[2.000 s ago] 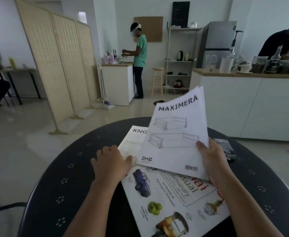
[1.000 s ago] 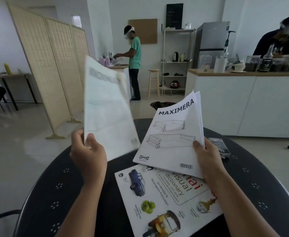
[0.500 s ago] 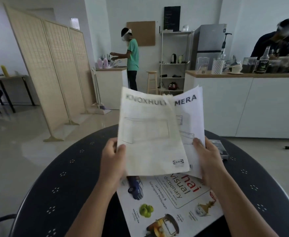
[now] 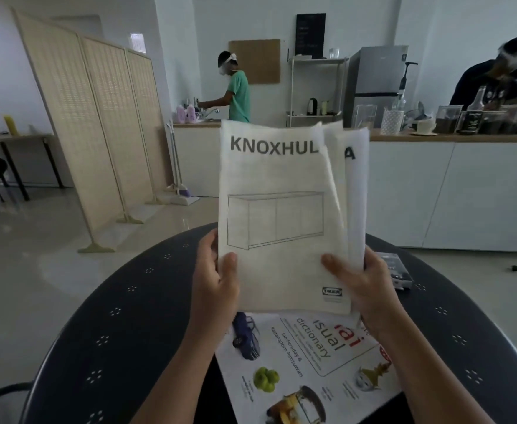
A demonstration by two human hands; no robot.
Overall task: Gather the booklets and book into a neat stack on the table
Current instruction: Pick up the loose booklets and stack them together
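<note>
Two booklets: both are standing upright in the air above the table [image 4: 122, 332], held between the hands.
Front booklet [image 4: 278, 215]: it is facing the camera, showing "KNOXHUL" in big letters over a line drawing of a cabinet, with a logo at the lower right corner.
Rear booklet [image 4: 355, 191]: it is sitting right behind the front one and peeking out along the right edge, where only a letter "A" is showing.
Left hand [image 4: 217, 286]: it is gripping the lower left edge of the pair, thumb curling over the front page, remaining fingers hidden behind the paper.
Right hand [image 4: 364, 289]: it is clamping the lower right edge, thumb pressing flat on the front cover, fingers wrapping round the back of both booklets.
Book [image 4: 306, 368]: it is lying flat on the table just below the hands, turned at an angle, its cover showing "dictionary", a blue car, green apples and other small photos; the booklets' bottom edges are covering its far end from this view.
Table: dark, round, dotted with small hole patterns.
Small dark object [image 4: 396, 270]: it is lying on the table just beyond the right hand; too blurred to tell what it is.
Background: a person in a green shirt [image 4: 237, 93] is standing at a counter.
</note>
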